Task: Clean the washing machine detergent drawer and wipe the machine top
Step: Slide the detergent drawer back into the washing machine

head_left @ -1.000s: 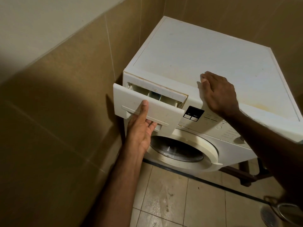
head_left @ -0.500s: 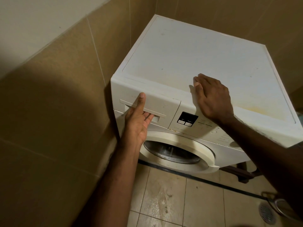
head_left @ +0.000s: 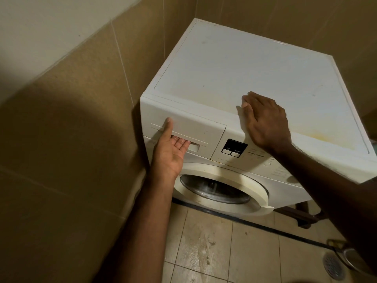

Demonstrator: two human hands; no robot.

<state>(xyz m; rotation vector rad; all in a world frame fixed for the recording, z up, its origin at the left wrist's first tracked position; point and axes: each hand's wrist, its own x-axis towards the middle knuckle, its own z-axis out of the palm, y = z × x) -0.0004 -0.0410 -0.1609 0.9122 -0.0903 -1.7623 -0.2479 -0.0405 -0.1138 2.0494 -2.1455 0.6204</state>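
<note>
You are in a dim, tan-tiled corner, looking down at 1 white washing machine (head_left: pixel 255 111) pushed close to the wall, with pale floor tiles below it. Your left hand (head_left: pixel 170 152) is palm up, its fingers (head_left: pixel 180 142) hooked into the handle recess of the detergent drawer (head_left: pixel 183 129), thumb laid up across the drawer front; the drawer sits flush with the panel, fully closed. Your right hand (head_left: pixel 265 121) lies flat, fingers relaxed and together, pressing on the front edge of the machine top (head_left: pixel 244 70), gripping nothing. Just below your right palm is 1 dark display panel (head_left: pixel 233 148); below your left wrist is 1 round door (head_left: pixel 222 188). A yellowish stain (head_left: pixel 318 135) marks the top to the right of your right fingers, with a few dark specks beyond your fingertips. On the floor at far right are 1 drain grate (head_left: pixel 334 266) and 1 metal object, partly cut off. No cloth is in view. Risks, as a judgement: a sharp pull could bring the drawer out suddenly and spill residue, since your fingers hold only the recess lip; the machine could shift if your right hand eases its bracing; the nearby wall leaves your left elbow little room.
</note>
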